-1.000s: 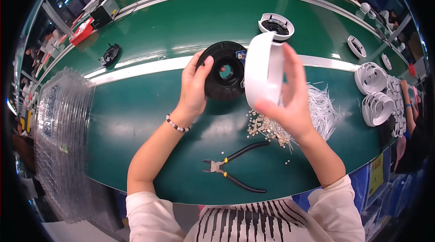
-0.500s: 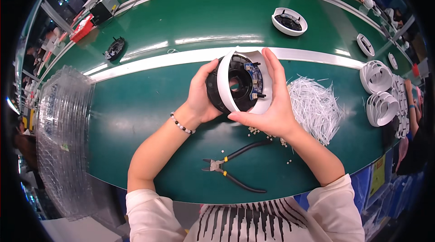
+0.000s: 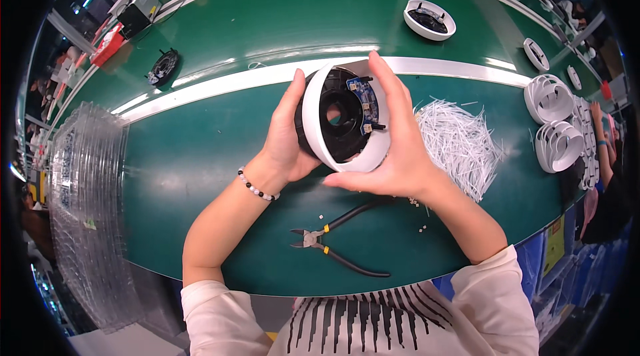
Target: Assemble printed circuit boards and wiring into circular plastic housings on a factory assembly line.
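Above the middle of the green bench I hold a black round base (image 3: 341, 146) fitted inside a white plastic ring (image 3: 313, 113). A curved blue circuit board (image 3: 364, 104) with small black posts stands along the base's right side. My left hand (image 3: 285, 146) is wrapped round the left side of base and ring, its thumb up. My right hand (image 3: 405, 149) grips the ring's right wall, fingers on top and thumb below. Below them, diagonal cutters (image 3: 311, 239) with black handles lie with their jaws apart.
A heap of white strips (image 3: 460, 149) lies right of my hands, white rings (image 3: 552, 99) stacked beyond it. Clear plastic trays (image 3: 87, 216) pile up at left. Across a white rail, the green surface carries another black base (image 3: 163, 67) and a ringed unit (image 3: 430, 21).
The white ring and black base have turned and sit closer together. Both hands have shifted slightly left and up with them, and my left thumb has straightened upward.
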Demonstrator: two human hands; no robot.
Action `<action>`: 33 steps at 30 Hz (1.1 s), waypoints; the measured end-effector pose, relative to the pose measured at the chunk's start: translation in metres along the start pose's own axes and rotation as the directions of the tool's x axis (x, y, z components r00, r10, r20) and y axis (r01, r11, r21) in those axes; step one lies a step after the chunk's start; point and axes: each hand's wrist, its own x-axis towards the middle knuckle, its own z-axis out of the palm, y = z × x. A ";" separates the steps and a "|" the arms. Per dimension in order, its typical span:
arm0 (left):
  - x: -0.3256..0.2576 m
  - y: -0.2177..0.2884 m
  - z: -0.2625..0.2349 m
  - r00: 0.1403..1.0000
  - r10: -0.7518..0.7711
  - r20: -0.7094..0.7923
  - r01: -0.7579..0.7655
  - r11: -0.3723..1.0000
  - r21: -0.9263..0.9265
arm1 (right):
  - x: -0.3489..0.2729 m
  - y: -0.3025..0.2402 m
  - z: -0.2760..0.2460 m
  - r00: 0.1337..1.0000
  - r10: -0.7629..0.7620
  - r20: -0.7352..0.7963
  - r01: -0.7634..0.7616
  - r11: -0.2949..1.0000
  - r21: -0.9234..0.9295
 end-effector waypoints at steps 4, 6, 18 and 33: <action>0.001 0.000 0.006 0.994 -0.030 -0.109 0.042 0.993 0.112 | 0.005 0.004 -0.008 0.992 0.126 0.029 -0.128 0.934 0.335; 0.003 -0.001 0.003 0.992 -0.044 -0.120 0.055 0.994 0.090 | 0.005 -0.006 -0.008 0.996 0.090 0.025 -0.093 0.975 0.201; 0.006 -0.006 -0.006 0.999 0.048 0.010 -0.047 0.994 -0.099 | 0.007 0.004 -0.010 0.996 0.038 0.076 -0.052 0.982 0.183; 0.004 -0.007 0.001 0.999 0.033 -0.028 -0.036 0.994 -0.103 | 0.011 0.010 -0.018 0.994 -0.033 0.100 0.007 0.968 0.252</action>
